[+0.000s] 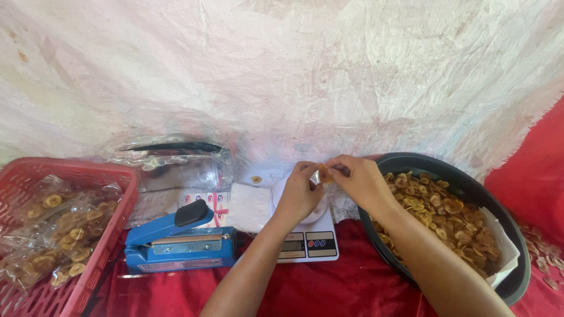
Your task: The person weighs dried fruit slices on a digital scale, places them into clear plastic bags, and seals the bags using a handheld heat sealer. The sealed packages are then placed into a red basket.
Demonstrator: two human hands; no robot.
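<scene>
A red basket of bagged chips sits far left. Next is a blue sealer. In the middle, the left hand and right hand meet just above a small white scale. Both grips pinch one small chip between them, fingers closed on it. The black bowl of chips is closest to the right hand.

Two bare hands, left hand and right hand, pinch a golden fried chip together above a white digital kitchen scale; beside them a black round basin of chips; a blue heat sealer; a red plastic basket holding bagged chips.
</scene>
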